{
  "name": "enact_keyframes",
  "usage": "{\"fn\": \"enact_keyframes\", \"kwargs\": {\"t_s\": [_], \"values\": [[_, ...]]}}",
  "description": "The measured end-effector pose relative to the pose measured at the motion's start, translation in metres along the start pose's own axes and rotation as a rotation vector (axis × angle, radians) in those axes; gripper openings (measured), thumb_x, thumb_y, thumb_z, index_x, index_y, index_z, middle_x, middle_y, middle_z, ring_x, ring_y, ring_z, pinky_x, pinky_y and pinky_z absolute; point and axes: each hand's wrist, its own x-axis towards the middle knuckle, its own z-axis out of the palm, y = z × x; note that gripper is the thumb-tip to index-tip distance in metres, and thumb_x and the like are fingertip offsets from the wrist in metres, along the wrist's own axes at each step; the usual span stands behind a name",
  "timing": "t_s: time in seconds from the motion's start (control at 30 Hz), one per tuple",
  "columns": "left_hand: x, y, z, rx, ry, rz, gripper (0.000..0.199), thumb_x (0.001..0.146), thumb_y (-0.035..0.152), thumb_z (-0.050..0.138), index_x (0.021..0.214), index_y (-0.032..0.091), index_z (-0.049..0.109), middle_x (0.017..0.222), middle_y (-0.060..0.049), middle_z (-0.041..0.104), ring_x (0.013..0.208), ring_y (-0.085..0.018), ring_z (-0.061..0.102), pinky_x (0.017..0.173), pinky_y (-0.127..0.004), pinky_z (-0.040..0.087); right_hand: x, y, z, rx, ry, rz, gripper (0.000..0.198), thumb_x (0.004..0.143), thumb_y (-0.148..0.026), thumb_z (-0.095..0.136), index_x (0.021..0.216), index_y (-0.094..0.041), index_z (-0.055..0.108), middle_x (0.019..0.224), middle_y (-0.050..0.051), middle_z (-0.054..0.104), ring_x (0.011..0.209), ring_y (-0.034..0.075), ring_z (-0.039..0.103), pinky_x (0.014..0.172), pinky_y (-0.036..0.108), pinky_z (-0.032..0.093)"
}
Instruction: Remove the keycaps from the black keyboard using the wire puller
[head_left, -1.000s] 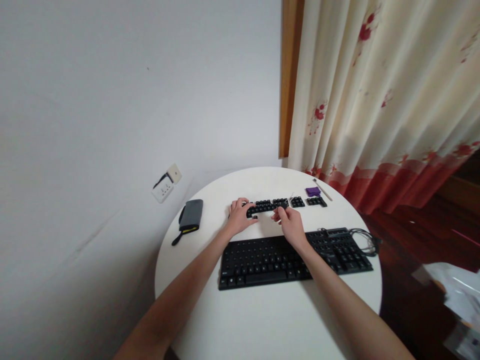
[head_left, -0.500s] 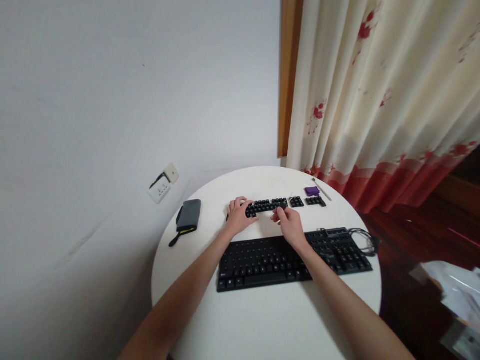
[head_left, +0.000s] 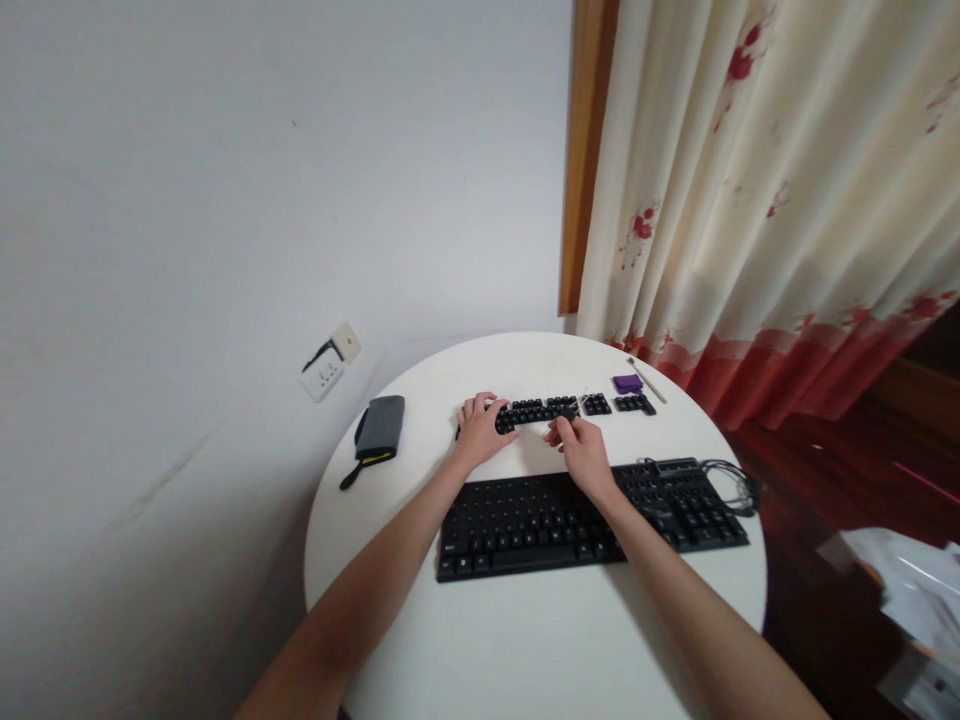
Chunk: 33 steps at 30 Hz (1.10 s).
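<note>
My left hand (head_left: 482, 432) rests over the left end of the rows of loose black keycaps (head_left: 534, 411), its fingers spread and covering some of them. Just right of it, my right hand (head_left: 583, 447) is closed, pinching what looks like a small black keycap puller (head_left: 570, 412) with thin wires pointing away from me. Below both hands lies a black keyboard (head_left: 525, 530). Its upper rows at the left show bare key posts, while the lower rows and number pad carry caps. My right wrist crosses over the keyboard and hides part of it.
On the round white table (head_left: 480, 640) a grey pouch (head_left: 380, 428) lies at left. A purple cloth (head_left: 628, 384) and a thin brush (head_left: 646, 380) lie at back right. A coiled cable (head_left: 739, 488) hangs by the right edge. Wall and curtain (head_left: 675, 200) stand behind.
Both hands keep nearly the same pose over the keycaps. The whole view has shifted slightly, with the table appearing a little further right.
</note>
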Motion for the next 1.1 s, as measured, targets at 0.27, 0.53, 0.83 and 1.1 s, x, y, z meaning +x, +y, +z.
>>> {"fn": "enact_keyframes", "kwargs": {"t_s": [0.27,0.53,0.83,1.1], "values": [[0.000,0.001,0.002,0.014,0.038,0.014,0.072,0.073,0.050,0.073,0.136,0.030,0.045,0.138,-0.009,0.041,0.123,-0.033,0.037,0.099,-0.047,0.032,-0.001,0.001,0.000,-0.016,-0.018,0.003,0.042,0.092,-0.048,0.047,0.080,-0.014,0.068,0.075,0.011,0.073,0.067,0.020,0.065,0.063,0.030,0.048],[-0.001,0.002,0.002,0.021,0.027,0.006,0.076,0.074,0.050,0.072,0.140,0.029,0.040,0.139,-0.010,0.041,0.123,-0.033,0.037,0.099,-0.047,0.032,-0.001,0.001,0.001,-0.009,-0.009,0.006,0.043,0.091,-0.050,0.048,0.078,-0.014,0.068,0.073,0.011,0.073,0.067,0.021,0.066,0.061,0.030,0.048],[-0.005,0.005,-0.007,-0.031,-0.003,0.130,0.039,0.078,0.039,0.073,0.116,0.035,0.063,0.139,-0.004,0.039,0.125,-0.032,0.034,0.100,-0.047,0.032,-0.001,-0.002,0.001,-0.007,-0.004,0.004,0.043,0.091,-0.050,0.047,0.077,-0.014,0.068,0.073,0.011,0.073,0.066,0.020,0.065,0.061,0.029,0.048],[-0.009,0.005,-0.010,-0.038,-0.065,0.235,0.010,0.083,0.036,0.070,0.091,0.031,0.072,0.141,-0.002,0.038,0.128,-0.032,0.031,0.099,-0.049,0.032,0.000,-0.001,-0.001,-0.007,-0.002,0.004,0.043,0.091,-0.051,0.047,0.077,-0.015,0.068,0.072,0.010,0.073,0.065,0.020,0.065,0.062,0.029,0.048]]}}
